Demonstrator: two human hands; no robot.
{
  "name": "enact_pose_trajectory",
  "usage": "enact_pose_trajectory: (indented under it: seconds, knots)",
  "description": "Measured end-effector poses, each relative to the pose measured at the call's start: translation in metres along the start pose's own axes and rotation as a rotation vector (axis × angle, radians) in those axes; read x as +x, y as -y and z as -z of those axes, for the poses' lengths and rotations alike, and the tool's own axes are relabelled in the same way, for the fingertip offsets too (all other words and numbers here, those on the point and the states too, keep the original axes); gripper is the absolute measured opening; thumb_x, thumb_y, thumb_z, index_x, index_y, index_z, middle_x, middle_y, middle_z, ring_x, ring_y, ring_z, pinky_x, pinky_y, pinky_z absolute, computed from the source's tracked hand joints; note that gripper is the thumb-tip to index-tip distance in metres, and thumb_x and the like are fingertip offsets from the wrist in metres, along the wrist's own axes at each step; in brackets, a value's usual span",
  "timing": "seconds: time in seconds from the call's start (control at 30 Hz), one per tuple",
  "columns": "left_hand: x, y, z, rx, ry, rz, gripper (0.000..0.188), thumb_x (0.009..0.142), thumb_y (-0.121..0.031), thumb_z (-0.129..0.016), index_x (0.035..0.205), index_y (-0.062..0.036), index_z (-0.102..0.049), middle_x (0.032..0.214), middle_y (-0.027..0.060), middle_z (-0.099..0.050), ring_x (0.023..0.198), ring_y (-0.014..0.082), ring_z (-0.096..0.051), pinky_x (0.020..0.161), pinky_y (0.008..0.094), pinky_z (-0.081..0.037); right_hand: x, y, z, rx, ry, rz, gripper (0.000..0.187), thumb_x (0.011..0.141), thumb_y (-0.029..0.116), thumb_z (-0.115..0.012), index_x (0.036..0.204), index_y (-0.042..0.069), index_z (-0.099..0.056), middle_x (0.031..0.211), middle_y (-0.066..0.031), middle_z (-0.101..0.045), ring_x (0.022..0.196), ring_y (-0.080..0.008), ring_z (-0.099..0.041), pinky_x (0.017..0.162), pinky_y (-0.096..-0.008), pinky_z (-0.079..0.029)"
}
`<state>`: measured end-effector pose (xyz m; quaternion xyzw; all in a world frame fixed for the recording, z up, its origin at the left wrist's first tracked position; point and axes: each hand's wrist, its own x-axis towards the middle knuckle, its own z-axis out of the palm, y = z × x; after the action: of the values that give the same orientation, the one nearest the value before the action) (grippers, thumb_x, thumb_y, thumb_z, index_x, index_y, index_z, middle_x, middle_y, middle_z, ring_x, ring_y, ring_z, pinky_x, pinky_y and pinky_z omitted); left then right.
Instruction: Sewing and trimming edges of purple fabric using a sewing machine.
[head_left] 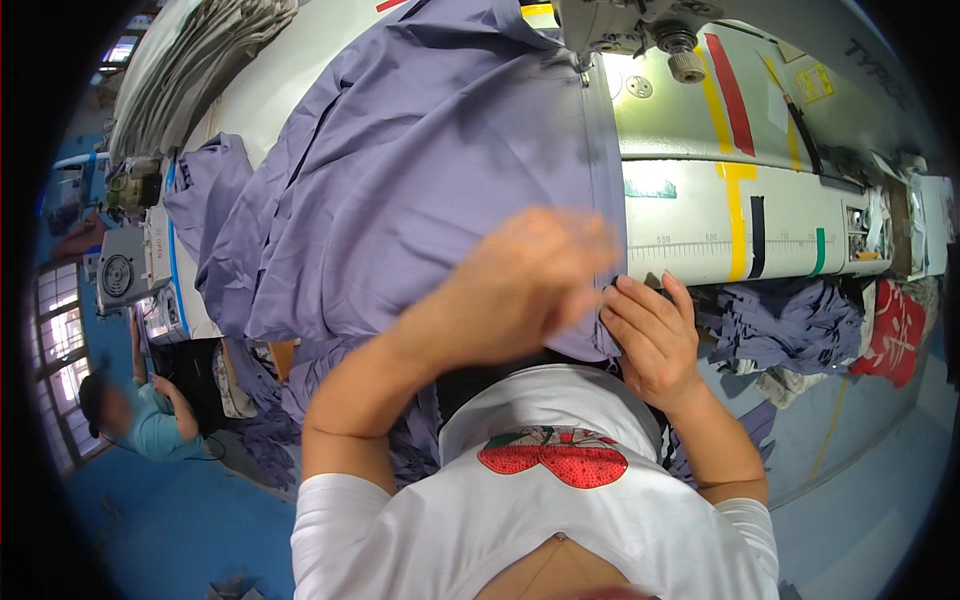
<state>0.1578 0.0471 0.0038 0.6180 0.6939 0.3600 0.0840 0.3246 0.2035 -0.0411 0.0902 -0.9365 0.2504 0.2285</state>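
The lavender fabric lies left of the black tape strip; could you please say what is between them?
In the head view, a yellow tape strip, ruler markings and a small green patch lie between the lavender fabric and black tape strip.

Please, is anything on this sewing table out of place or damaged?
Nothing stands out. The purple cloth is loosely creased but shows no visible tear; the right hand touches its edge; the left hand is blurred.

Your blurred left hand [535, 275], fingers seemingly curled, is above the purple fabric [400, 180]; your right hand [653, 338] has its fingers extended to that fabric's right edge.
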Motion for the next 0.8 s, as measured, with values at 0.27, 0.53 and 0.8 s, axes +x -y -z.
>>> enact_pose_trajectory:
  seconds: [0.27, 0.53, 0.8]
  knots:
    - [0.021, 0.056, 0.009, 0.176, 0.142, -0.043, 0.064, 0.073, -0.018, -0.076, 0.131, -0.0031, -0.051, 0.138, 0.0137, -0.05, 0.126, 0.0332, -0.049, 0.106, 0.0504, -0.037, 0.006, 0.001, 0.006, 0.043, 0.049, -0.012, 0.019, 0.074, 0.006, -0.063, 0.091, 0.001, -0.071, 0.107, -0.0118, -0.07, 0.11, -0.026, -0.065, 0.104, -0.0487, -0.037]
    - [0.039, 0.077, 0.019, 0.234, 0.144, -0.03, 0.062, 0.074, -0.019, -0.074, 0.131, -0.0055, -0.052, 0.138, 0.0107, -0.05, 0.131, 0.0293, -0.046, 0.109, 0.0491, -0.035, 0.032, -0.01, 0.006, 0.025, 0.011, -0.068, 0.014, 0.077, 0.006, -0.063, 0.088, 0.001, -0.069, 0.106, -0.0111, -0.07, 0.106, -0.0252, -0.066, 0.107, -0.0505, -0.032]
    - [0.039, 0.071, 0.012, 0.379, 0.182, -0.057, 0.058, 0.079, -0.022, -0.071, 0.132, -0.0044, -0.052, 0.139, 0.0117, -0.05, 0.133, 0.028, -0.044, 0.11, 0.0491, -0.034, 0.049, -0.028, 0.002, -0.001, 0.005, -0.073, 0.016, 0.077, 0.006, -0.063, 0.091, 0.0, -0.068, 0.108, -0.0111, -0.069, 0.107, -0.0261, -0.066, 0.107, -0.0516, -0.032]
